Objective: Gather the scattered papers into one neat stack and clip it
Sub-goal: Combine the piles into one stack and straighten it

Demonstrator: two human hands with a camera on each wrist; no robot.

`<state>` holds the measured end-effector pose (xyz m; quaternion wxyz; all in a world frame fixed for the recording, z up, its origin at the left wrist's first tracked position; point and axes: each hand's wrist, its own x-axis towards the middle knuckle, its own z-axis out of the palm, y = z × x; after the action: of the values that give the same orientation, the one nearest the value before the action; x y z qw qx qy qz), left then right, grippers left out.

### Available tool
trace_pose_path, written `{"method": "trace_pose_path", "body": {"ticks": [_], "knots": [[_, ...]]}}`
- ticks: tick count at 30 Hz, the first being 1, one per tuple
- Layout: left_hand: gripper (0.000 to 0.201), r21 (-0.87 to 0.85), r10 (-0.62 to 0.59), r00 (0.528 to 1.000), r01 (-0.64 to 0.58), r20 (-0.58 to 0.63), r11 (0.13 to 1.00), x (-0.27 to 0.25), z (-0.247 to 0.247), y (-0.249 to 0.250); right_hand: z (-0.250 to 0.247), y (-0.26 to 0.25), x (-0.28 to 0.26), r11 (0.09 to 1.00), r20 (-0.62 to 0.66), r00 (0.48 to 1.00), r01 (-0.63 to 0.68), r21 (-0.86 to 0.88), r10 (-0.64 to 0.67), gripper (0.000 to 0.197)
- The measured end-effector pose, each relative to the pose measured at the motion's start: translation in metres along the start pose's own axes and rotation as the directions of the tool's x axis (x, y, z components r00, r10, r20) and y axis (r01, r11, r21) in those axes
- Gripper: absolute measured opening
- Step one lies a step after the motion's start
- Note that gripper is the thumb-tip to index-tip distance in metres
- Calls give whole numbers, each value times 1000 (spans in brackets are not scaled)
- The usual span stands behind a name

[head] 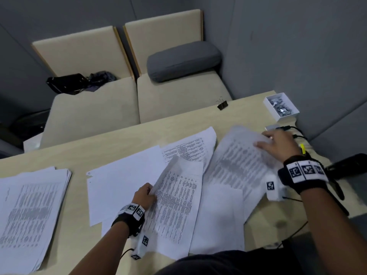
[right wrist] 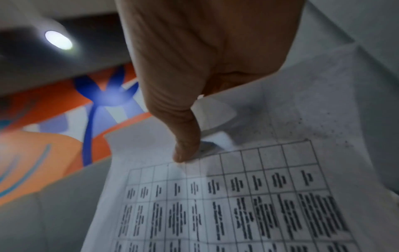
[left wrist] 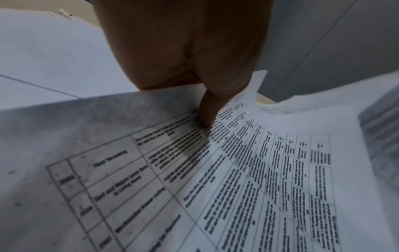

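Observation:
Printed sheets lie scattered across the light wooden table (head: 123,135). My left hand (head: 146,193) pinches the left edge of a printed table sheet (head: 174,207), lifting and curling it; in the left wrist view the thumb (left wrist: 207,112) presses on that sheet (left wrist: 248,179). My right hand (head: 278,144) grips the top corner of another printed sheet (head: 238,161), raised off the table; the right wrist view shows the thumb (right wrist: 185,145) on this sheet (right wrist: 237,204). A separate paper stack (head: 29,205) lies at the left. A black binder clip (head: 222,105) stands at the far edge.
A white box of clips (head: 281,107) sits at the table's far right corner. Cables (head: 296,132) and a dark object (head: 349,165) lie right of my right hand. Beige seats (head: 139,96) with a grey cushion (head: 183,60) and a black bag (head: 67,83) stand beyond the table.

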<state>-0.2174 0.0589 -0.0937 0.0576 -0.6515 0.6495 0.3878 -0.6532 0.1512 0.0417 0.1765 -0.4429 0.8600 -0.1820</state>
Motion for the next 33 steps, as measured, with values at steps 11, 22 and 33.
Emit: {"method": "trace_pose_path", "body": {"ticks": [11,22,33], "knots": [[14,25,-15,999,14,44,1000,6,13,-4,-110,-133,-11,846,-586,802,391,363,-119,33],[22,28,-94,993,96,-66,995,-1,-30,-14,109,-82,51,968,183,981,-99,230,57,28],[10,-40,-176,951,172,-254,984,-28,-81,-70,177,-47,45,994,331,938,-81,-76,102,21]]}}
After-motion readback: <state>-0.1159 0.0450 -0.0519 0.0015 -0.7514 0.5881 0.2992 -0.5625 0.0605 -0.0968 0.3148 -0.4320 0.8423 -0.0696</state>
